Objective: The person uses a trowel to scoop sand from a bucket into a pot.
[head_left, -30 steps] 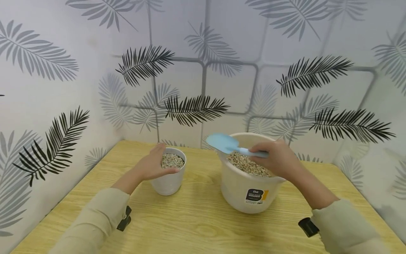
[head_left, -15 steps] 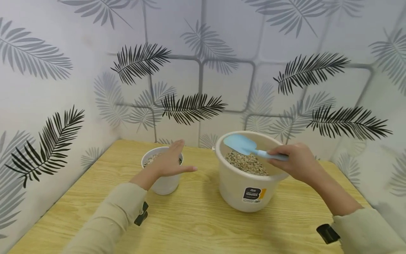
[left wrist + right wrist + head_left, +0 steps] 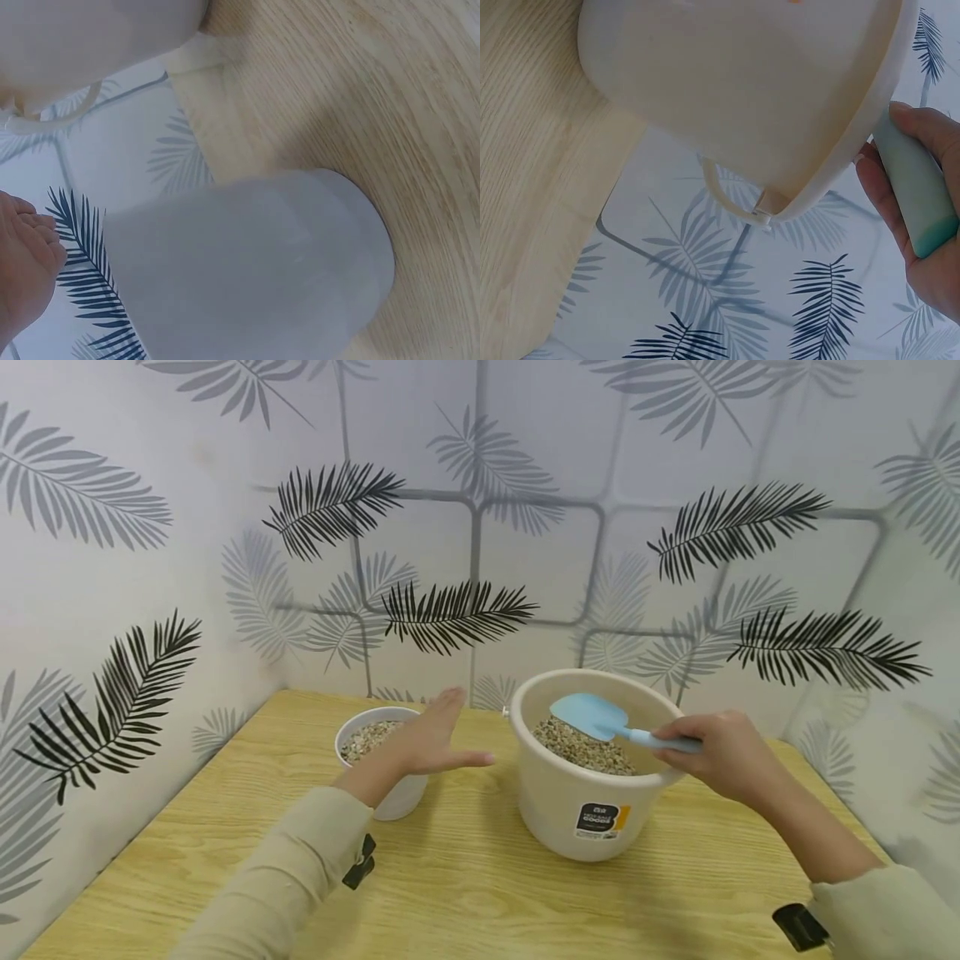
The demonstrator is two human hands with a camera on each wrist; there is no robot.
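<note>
My right hand [image 3: 731,756] grips the handle of a light blue trowel [image 3: 592,714], whose blade hangs over the cream bucket [image 3: 592,814]. Coarse tan gravel [image 3: 577,747] fills the lower part of that bucket. In the right wrist view the fingers wrap the trowel handle [image 3: 915,184] beside the bucket rim. My left hand [image 3: 420,739] hovers between the two containers with fingers straight and thumb spread, overlapping the small white pot [image 3: 401,797] in the head view. Similar gravel [image 3: 367,739] fills the pot nearly to its rim. The left wrist view shows the hand [image 3: 30,262] just above the pot's side.
Both containers stand on a wood-grain table [image 3: 480,893] toward its back edge. Leaf-patterned wall covering [image 3: 540,568] rises behind and on both sides. A white bucket handle [image 3: 724,199] hangs down at the bucket's side. Each sleeve has a black strap piece at the cuff.
My right hand has carried the trowel right, from the bucket's left rim to over its middle. My left hand has moved right from the pot's left side across its front.
</note>
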